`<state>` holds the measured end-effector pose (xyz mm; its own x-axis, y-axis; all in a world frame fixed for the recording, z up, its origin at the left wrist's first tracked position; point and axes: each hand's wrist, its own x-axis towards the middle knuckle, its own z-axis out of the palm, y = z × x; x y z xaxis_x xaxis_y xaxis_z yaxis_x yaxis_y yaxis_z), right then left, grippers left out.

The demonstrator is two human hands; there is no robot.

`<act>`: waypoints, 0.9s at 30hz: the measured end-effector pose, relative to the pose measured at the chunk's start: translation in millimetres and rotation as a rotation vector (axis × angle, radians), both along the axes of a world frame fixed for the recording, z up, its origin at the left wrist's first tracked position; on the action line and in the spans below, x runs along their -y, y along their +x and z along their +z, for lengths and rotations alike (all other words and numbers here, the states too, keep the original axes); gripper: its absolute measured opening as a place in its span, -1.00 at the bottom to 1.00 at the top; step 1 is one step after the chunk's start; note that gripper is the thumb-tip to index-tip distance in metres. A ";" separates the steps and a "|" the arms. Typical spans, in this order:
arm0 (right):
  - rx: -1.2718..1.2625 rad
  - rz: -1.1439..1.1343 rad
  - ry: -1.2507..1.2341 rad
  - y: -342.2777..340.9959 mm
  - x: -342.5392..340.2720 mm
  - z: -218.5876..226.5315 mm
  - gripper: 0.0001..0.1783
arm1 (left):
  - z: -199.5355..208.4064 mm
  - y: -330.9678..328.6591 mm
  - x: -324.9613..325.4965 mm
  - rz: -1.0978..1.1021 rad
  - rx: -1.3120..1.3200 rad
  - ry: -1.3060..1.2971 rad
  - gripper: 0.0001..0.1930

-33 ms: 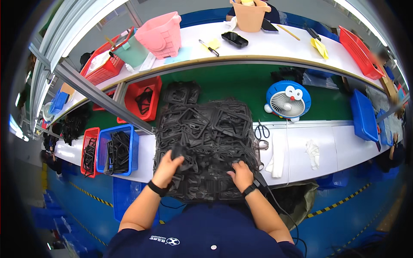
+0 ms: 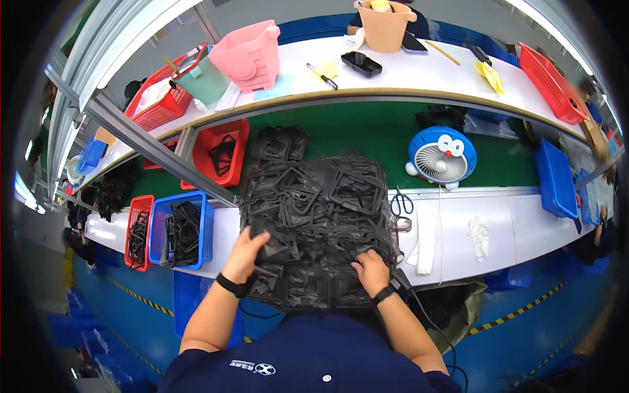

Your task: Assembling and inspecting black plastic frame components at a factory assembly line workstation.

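A thick pile of black frame-shaped parts in thin dark film (image 2: 298, 190) lies on the bench before me. My left hand (image 2: 242, 255), at the pile's left edge, is closed on a black film-wrapped frame (image 2: 278, 243), the thumb on top of it. On the near right side of the pile is my right hand (image 2: 373, 272), its thumb and fingers curled together at the dark film. What lies between those fingers is hard to make out against the black. More wrapped frames (image 2: 304, 288) spread between my hands and my body.
Scissors (image 2: 401, 203) and white cloth gloves (image 2: 426, 245) lie to the right, below a blue fan (image 2: 442, 157). At left stand a blue basket (image 2: 208, 229) and a red basket (image 2: 141, 204) of black frames. A shelf (image 2: 298, 56) crosses above. A black cable (image 2: 426, 318) hangs at right.
My left hand has moved left and slightly nearer, shifting the wrapped frame with it. The right hand stays at nearly the same spot. The whole view has shifted slightly.
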<state>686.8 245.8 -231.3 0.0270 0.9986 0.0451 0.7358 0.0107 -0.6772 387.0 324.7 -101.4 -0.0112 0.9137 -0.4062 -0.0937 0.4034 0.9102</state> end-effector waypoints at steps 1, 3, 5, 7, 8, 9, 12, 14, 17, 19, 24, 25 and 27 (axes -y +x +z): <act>-0.057 -0.006 -0.032 4.2 1.6 4.2 -0.80 | 18.9 -18.0 -12.1 0.070 0.055 -0.006 -0.73; -0.248 -0.034 0.059 12.1 5.8 14.4 -0.82 | 38.6 -58.0 -43.1 0.133 0.053 0.076 -0.83; -0.271 -0.080 0.050 24.4 14.3 19.9 -0.84 | 48.0 -68.8 -83.3 0.156 0.058 0.187 -0.89; -0.358 -0.197 -0.081 27.8 24.9 42.4 -0.84 | 34.3 -87.1 -128.6 0.168 -0.001 0.283 -0.87; -0.399 -0.226 -0.162 33.4 30.3 43.0 -0.86 | 16.0 -100.2 -156.0 0.148 -0.056 0.334 -0.83; -0.420 -0.257 -0.169 36.6 35.1 48.6 -0.87 | 1.4 -98.6 -182.1 0.198 -0.244 0.356 -0.85; -0.519 -0.371 -0.160 26.4 44.4 86.0 -0.89 | -37.6 -78.2 -249.7 0.235 -0.766 0.442 -0.73; -0.527 -0.430 -0.110 19.6 57.5 81.1 -0.88 | -63.3 -54.0 -292.3 0.193 -1.060 0.395 -0.63; -0.487 -0.540 -0.212 -4.7 69.8 86.9 -0.85 | -96.5 -17.2 -327.1 -0.001 -1.197 0.327 -0.43; -0.468 -0.596 -0.230 -20.6 84.2 79.6 -0.84 | -124.0 -2.0 -334.3 -0.247 -1.324 0.122 -0.23; -0.562 -0.770 -0.231 -41.2 108.6 99.8 -0.85 | -175.4 0.6 -354.7 -0.279 -1.353 0.059 -0.10; -0.614 -0.787 -0.219 -38.8 109.1 113.4 -0.87 | -180.5 1.5 -358.8 -0.259 -1.360 0.094 -0.10; -0.626 -0.801 -0.225 -26.8 122.6 134.2 -0.87 | -187.0 -1.0 -370.4 -0.224 -1.368 0.165 -0.09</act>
<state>660.0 123.2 -97.0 0.6403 0.6616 -0.3903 -0.0122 -0.4993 -0.8663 386.0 695.0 -288.4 -0.1557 0.9845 -0.0807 0.9491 0.1717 0.2641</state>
